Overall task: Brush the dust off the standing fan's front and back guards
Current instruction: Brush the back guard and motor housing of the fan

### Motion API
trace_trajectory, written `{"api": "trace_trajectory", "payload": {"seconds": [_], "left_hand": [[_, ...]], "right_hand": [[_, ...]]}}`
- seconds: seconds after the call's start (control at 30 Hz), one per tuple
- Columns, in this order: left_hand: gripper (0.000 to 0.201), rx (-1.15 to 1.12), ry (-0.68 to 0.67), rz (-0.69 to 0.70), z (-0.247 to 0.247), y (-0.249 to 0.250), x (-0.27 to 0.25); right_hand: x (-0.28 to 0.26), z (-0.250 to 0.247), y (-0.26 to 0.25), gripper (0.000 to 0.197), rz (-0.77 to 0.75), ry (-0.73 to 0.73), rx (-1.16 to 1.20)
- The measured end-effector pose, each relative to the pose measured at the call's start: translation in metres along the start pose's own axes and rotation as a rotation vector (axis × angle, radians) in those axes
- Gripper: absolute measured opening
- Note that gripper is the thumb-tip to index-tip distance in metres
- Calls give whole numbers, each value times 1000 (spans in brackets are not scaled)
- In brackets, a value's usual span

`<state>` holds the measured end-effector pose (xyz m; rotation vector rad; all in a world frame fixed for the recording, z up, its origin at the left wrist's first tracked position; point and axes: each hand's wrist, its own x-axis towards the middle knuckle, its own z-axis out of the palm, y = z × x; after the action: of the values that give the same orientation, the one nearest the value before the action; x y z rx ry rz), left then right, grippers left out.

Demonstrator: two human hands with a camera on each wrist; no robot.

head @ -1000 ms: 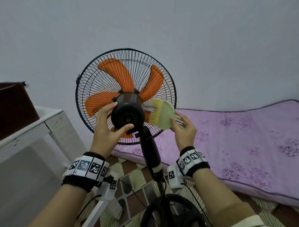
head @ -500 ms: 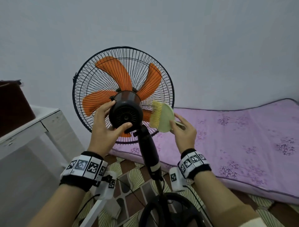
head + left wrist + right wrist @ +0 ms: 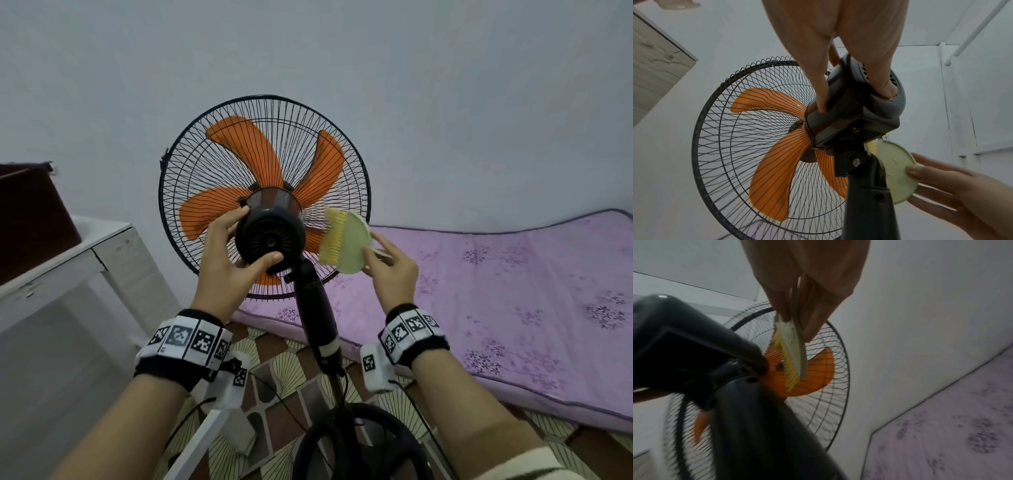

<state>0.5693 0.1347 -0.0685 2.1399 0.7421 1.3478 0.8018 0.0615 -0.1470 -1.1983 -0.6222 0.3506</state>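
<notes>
Brush (image 3: 346,244) barely shifted vs 0.5 s ago, bristles against the back guard (image 3: 342,192) just right of the motor housing (image 3: 270,240), right hand (image 3: 390,270) grip pinching its pale green back, left hand (image 3: 226,260) grip wrapped around the housing.

You're facing the rear of the standing fan (image 3: 265,198): its round black wire back guard (image 3: 346,164) stands upright, tilted slightly upward, with orange blades (image 3: 246,150) behind the wires and the dark motor housing (image 3: 270,236) at the centre atop a black pole (image 3: 313,301). Your brush (image 3: 346,243), pale green with a rounded back and yellow bristles (image 3: 330,236), sits bristles-first against the guard's lower right, just beside the housing.
</notes>
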Motion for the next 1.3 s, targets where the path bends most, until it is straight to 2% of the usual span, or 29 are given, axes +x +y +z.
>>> {"api": "trace_trajectory", "payload": {"seconds": [0.1, 0.13, 0.17, 0.27, 0.3, 0.37, 0.47, 0.57, 0.6, 0.63, 0.73, 0.77, 0.9, 1.1, 1.13, 1.23, 1.3], "left_hand": [[74, 22, 5, -2, 2, 2, 1], [74, 26, 8, -5, 2, 2, 1], [74, 26, 9, -3, 2, 3, 1], [74, 39, 12, 2, 1, 3, 0], [75, 54, 14, 10, 0, 3, 0], [74, 72, 18, 19, -1, 3, -1], [74, 52, 10, -3, -2, 4, -3], [74, 53, 5, -2, -2, 3, -3], [74, 54, 4, -3, -2, 3, -3], [74, 49, 3, -6, -2, 4, -2], [73, 32, 10, -3, -1, 6, -2], [73, 35, 9, 1, -1, 6, -3], [73, 31, 17, -9, -3, 5, -4], [72, 16, 17, 4, -4, 2, -3], [72, 6, 15, 4, -4, 2, -2], [72, 26, 10, 34, -2, 2, -1], [73, 18, 3, 29, -2, 2, -2]], "right_hand": [[-7, -22, 2, 31, -35, 272, -60], [-11, -25, 1, 29, -53, 300, -42], [-13, -24, 0, 28, -67, 262, -13], [-16, -5, -9, 33, -90, -91, 5], [-13, 2, -11, 35, -90, -156, -20], [-5, 9, -11, 37, -63, -172, -45], [1, -2, 0, 35, -20, -66, -56], [-16, -21, 8, 31, -22, 224, -61], [-23, -22, 11, 31, -30, 269, -41], [-30, -20, 12, 31, -40, 241, -7], [-38, 5, 5, 34, -84, -41, 46], [-37, 15, 2, 35, -105, -90, 35], [-17, 25, 1, 36, -72, -88, 32], [-22, -16, 16, 29, -24, 195, -16], [-27, -16, 15, 29, -41, 161, 10], [-34, 4, 13, 31, -103, -99, 15], [-28, 16, 15, 31, -111, -155, -8]]}}
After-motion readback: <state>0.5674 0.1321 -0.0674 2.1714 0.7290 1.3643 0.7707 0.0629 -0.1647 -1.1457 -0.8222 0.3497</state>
